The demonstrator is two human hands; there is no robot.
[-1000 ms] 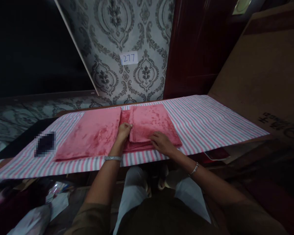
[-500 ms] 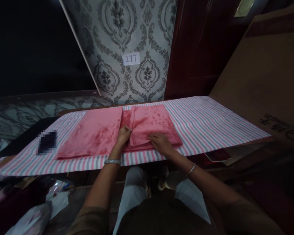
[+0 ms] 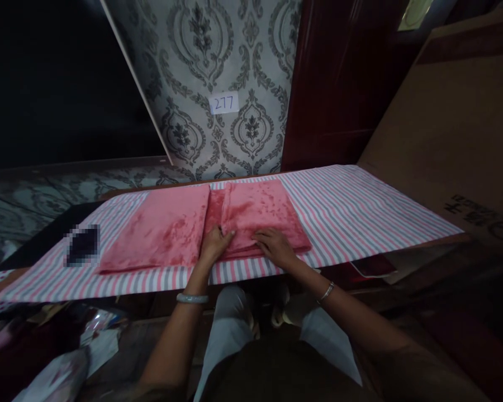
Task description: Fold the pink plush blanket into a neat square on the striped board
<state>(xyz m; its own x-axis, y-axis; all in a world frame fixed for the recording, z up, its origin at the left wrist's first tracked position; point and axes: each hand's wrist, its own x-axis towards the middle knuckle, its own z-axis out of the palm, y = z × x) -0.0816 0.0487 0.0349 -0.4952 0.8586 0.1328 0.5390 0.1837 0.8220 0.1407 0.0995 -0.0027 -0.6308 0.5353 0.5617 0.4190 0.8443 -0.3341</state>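
Note:
A pink plush blanket [image 3: 163,223] lies on a striped cloth, its two side panels folded inward so that a darker strip shows between them. My left hand [image 3: 213,245] is closed at the near end of that strip, gripping the inner edge of the right panel; the thumb rests on top and the other fingertips are partly hidden. Stretched fingers of my right hand [image 3: 274,245] lie on the near part of the right panel, by its front edge, and grasp nothing.
The striped cloth [image 3: 343,212] covers a narrow table against a patterned wall. A dark screen [image 3: 67,84] stands at the left, a large cardboard box [image 3: 452,123] at the right. A blurred-out dark object [image 3: 82,245] lies on the cloth's left end.
My left hand has slid toward me along the right panel's inner edge, and its thumb now reaches onto that panel. My right hand has stayed in place.

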